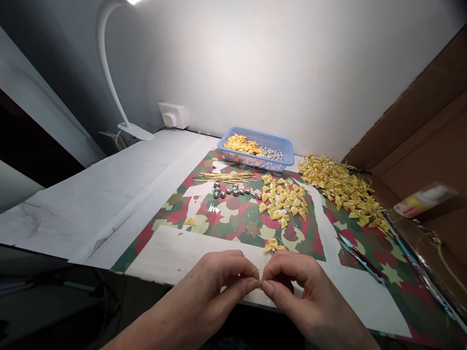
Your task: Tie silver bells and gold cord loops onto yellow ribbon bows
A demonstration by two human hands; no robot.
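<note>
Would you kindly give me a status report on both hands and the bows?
Left hand, right hand: both pinching something tiny, unidentifiable. Yellow bow just beyond the right hand. Loose bows and silver beads farther ahead.

Just one head-worn cam, looking forward and down, fingers [245, 288] up close, desk [91, 194] running back to the wall [255, 63].
</note>
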